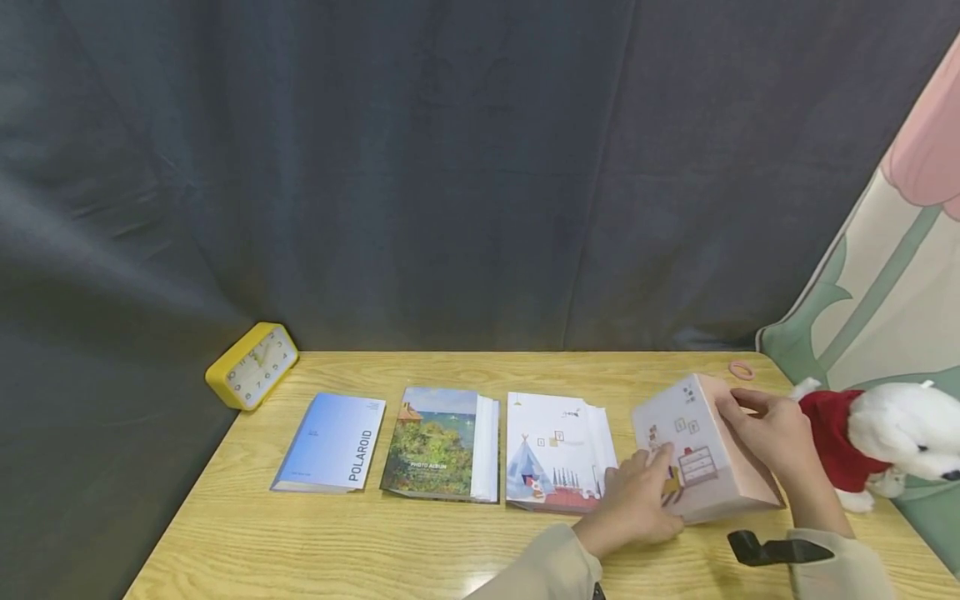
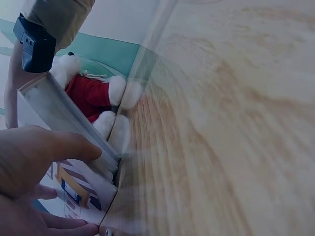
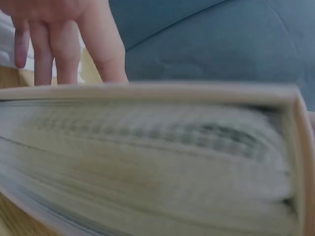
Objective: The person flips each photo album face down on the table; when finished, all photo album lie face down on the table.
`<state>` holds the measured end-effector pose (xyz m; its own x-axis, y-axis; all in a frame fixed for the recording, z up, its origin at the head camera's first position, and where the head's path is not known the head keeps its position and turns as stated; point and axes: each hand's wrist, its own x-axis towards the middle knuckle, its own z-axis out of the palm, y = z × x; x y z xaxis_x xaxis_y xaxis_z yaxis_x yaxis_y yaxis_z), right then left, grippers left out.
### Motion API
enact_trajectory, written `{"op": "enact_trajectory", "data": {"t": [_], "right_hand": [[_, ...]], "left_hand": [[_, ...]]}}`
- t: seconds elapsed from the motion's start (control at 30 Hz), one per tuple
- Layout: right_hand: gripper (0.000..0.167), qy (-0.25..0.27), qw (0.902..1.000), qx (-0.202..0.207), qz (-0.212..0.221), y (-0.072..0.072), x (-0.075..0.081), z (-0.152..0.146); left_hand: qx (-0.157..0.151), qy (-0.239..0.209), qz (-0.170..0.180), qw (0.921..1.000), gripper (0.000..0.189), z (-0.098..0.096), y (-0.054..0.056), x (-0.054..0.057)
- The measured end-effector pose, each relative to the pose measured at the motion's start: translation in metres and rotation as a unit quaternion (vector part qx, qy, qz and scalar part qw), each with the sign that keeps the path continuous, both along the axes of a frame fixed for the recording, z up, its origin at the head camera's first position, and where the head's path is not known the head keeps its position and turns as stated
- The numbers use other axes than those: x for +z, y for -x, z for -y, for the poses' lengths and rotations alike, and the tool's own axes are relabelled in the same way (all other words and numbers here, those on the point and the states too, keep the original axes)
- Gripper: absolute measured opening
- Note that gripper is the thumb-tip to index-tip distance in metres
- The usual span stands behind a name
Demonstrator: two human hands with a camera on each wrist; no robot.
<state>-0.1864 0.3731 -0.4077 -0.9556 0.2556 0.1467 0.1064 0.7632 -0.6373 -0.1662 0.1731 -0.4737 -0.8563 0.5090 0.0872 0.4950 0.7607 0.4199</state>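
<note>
A thick photo album with a pale, drawn-room cover and a pink spine is tilted up at the table's right side. My left hand has its fingers on the front cover. In the left wrist view, the thumb lies over the page-edge side while fingers reach the cover's lower corner. From the other side my right hand grips the album by its spine, near the top. The right wrist view looks onto the page edges. Just left lies a white album with a tent drawing.
Further left lie a landscape-painting album and a blue POLAROID album. A yellow clock stands at the back left. At right sits a plush bear in red, near a pink ring. A dark curtain hangs behind.
</note>
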Motion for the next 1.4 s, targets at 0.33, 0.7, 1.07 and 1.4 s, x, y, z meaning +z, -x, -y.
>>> {"op": "enact_trajectory", "data": {"t": [0.33,0.7,1.07,1.4], "right_hand": [[0.096,-0.010,0.9935,0.024,0.111,-0.001,-0.007,-0.008],[0.105,0.065,0.9820,0.048,0.171,0.001,-0.032,-0.010],[0.085,-0.019,0.9862,0.084,0.141,-0.002,-0.043,-0.009],[0.078,-0.069,0.9905,0.104,0.058,0.015,-0.014,0.053]], "left_hand": [[-0.011,0.032,-0.027,0.9991,0.092,-0.001,-0.002,-0.007],[-0.033,0.064,-0.079,0.9943,0.077,0.003,0.001,-0.012],[-0.031,0.071,-0.080,0.9938,0.076,0.003,0.001,-0.011],[-0.011,0.071,-0.051,0.9961,0.094,0.050,0.010,0.026]]}}
